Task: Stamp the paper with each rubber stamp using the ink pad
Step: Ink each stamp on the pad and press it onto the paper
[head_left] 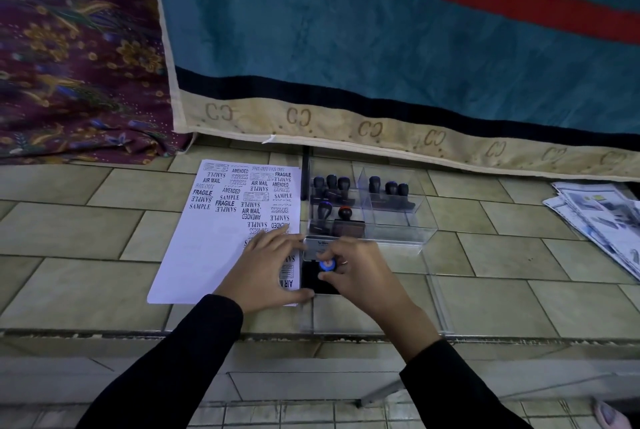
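A white paper (pixel 207 241) lies on the tiled ledge, covered with several black stamped words. To its right sits the black ink pad (pixel 311 278) with its lid (pixel 317 248) flipped open. My right hand (pixel 360 276) grips a rubber stamp with a blue-topped handle (pixel 327 265) and holds it down on the pad. My left hand (pixel 270 269) lies flat with straight fingers over the paper's right edge, its thumb touching the pad's near corner. Several more stamps (pixel 334 200) stand in a clear plastic tray (pixel 398 231) behind the pad.
A blue blanket with a red stripe (pixel 381 41) hangs behind the ledge, and a floral cloth (pixel 76 48) hangs at left. Folded newspapers (pixel 602 221) lie at far right. A clear plastic lid (pixel 374 311) lies under the pad. The ledge's front edge (pixel 311 337) drops off near me.
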A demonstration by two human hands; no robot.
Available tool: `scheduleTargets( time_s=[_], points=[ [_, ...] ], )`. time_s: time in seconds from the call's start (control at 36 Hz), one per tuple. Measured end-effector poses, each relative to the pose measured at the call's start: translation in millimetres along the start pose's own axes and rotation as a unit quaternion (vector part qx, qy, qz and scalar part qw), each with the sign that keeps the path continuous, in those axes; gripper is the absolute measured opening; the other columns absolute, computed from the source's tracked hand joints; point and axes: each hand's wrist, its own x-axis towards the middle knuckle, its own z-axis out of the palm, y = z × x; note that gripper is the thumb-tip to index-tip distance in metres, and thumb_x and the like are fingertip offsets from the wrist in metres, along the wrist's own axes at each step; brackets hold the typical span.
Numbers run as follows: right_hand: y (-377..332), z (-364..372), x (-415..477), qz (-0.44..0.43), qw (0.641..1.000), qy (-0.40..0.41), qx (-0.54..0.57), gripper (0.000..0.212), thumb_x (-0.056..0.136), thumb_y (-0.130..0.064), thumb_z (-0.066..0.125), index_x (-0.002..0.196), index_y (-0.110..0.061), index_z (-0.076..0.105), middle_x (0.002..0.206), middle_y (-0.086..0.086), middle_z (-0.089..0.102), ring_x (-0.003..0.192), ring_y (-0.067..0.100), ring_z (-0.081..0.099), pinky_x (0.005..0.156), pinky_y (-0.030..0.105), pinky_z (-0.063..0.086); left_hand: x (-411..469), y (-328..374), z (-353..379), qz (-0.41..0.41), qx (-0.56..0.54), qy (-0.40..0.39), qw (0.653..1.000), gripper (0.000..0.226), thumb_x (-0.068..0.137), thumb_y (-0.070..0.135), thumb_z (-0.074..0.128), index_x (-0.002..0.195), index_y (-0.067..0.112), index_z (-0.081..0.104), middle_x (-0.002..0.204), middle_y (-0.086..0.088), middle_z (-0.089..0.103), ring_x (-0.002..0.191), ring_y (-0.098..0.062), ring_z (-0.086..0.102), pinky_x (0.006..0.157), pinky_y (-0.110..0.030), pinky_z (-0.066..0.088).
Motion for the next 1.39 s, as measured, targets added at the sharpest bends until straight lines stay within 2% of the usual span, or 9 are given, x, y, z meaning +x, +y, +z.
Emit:
scheduleTargets(
  time_s=[0.11, 0.19, 0.36, 0.44, 0.53, 0.58, 0.75, 1.19, 1.39],
  points=[
    [1, 0, 3, 0.02, 0.999, 0.025, 0.009, 0.018, 0.071, -0.009, 0.079, 0.087, -0.009, 0.07, 0.093, 0.005, 0.068, 0.077, 0.017, 0.065, 0.074, 0.029, 0.054, -1, -1, -8, -0.003, -0.05, 0.023, 0.998, 0.063, 0.079, 0.072, 0.045, 0.132, 0.039, 0.043, 0.145, 0.03, 0.032, 0.141, 0.009, 0.003, 0.12, -0.036, 0.007],
    [2, 4, -1, 0.028, 0.999, 0.022, 0.022, 0.018, 0.07, -0.007, 0.079, 0.086, -0.01, 0.07, 0.094, 0.003, 0.068, 0.078, 0.015, 0.065, 0.074, 0.029, 0.057, -4, -15, -24, -0.036, -0.091, 0.085, 0.992, 0.046, 0.092, 0.059, 0.042, 0.133, 0.039, 0.044, 0.143, 0.033, 0.028, 0.138, 0.015, 0.004, 0.117, -0.035, 0.01],
    [2, 7, -7, 0.029, 0.999, 0.02, 0.033, 0.021, 0.074, -0.006, 0.077, 0.094, -0.011, 0.07, 0.097, 0.005, 0.066, 0.082, 0.017, 0.067, 0.076, 0.032, 0.058, -20, -72, -58, -0.143, 0.027, 0.161, 0.976, 0.033, 0.097, 0.027, 0.051, 0.13, 0.023, 0.051, 0.144, 0.0, 0.049, 0.141, -0.021, 0.03, 0.115, -0.048, 0.022],
    [-4, 5, -3, 0.023, 0.999, 0.013, 0.028, 0.022, 0.075, -0.007, 0.075, 0.097, -0.01, 0.07, 0.095, 0.005, 0.065, 0.082, 0.018, 0.066, 0.078, 0.033, 0.058, -34, -90, -61, -0.218, 0.059, 0.141, 0.964, 0.042, 0.097, 0.031, 0.05, 0.137, 0.022, 0.047, 0.151, 0.001, 0.041, 0.144, -0.021, 0.024, 0.117, -0.047, 0.015],
    [-18, 9, 1, 0.002, 0.999, 0.019, 0.044, 0.023, 0.077, -0.01, 0.075, 0.1, -0.009, 0.069, 0.096, 0.005, 0.063, 0.081, 0.016, 0.066, 0.079, 0.028, 0.057, -42, -96, -56, -0.241, 0.068, 0.113, 0.961, 0.046, 0.097, 0.036, 0.046, 0.142, 0.023, 0.042, 0.156, 0.003, 0.032, 0.147, -0.017, 0.017, 0.117, -0.046, 0.009],
    [-32, 17, 3, -0.02, 0.998, 0.012, 0.064, 0.023, 0.079, -0.011, 0.074, 0.101, -0.009, 0.069, 0.096, 0.004, 0.062, 0.081, 0.015, 0.065, 0.078, 0.025, 0.057, -44, -95, -53, -0.244, 0.071, 0.101, 0.962, 0.048, 0.099, 0.037, 0.043, 0.144, 0.022, 0.039, 0.158, 0.004, 0.026, 0.148, -0.015, 0.014, 0.119, -0.047, 0.006],
    [-64, 50, 15, -0.067, 0.994, -0.027, 0.081, 0.024, 0.08, -0.012, 0.071, 0.104, -0.009, 0.067, 0.095, 0.009, 0.062, 0.084, 0.021, 0.062, 0.082, 0.035, 0.054, -46, -95, -51, -0.244, 0.062, 0.112, 0.961, 0.048, 0.099, 0.037, 0.042, 0.145, 0.024, 0.037, 0.159, 0.006, 0.025, 0.147, -0.011, 0.016, 0.119, -0.047, 0.003],
    [-67, 73, 21, -0.066, 0.994, -0.076, 0.04, 0.023, 0.082, -0.012, 0.068, 0.104, -0.013, 0.066, 0.098, 0.005, 0.06, 0.086, 0.02, 0.06, 0.078, 0.035, 0.053, -44, -102, -46, -0.253, 0.063, 0.114, 0.959, 0.049, 0.098, 0.038, 0.041, 0.145, 0.027, 0.035, 0.158, 0.008, 0.025, 0.147, -0.01, 0.015, 0.119, -0.045, 0.001],
    [-70, 74, 23, -0.07, 0.993, -0.084, 0.041, 0.011, 0.079, -0.005, 0.067, 0.09, -0.006, 0.066, 0.096, 0.008, 0.064, 0.086, 0.023, 0.061, 0.076, 0.034, 0.052, -45, -102, -45, -0.254, 0.065, 0.117, 0.958, 0.049, 0.098, 0.038, 0.041, 0.145, 0.026, 0.035, 0.159, 0.007, 0.025, 0.147, -0.011, 0.015, 0.12, -0.045, 0.002]
  ],
)
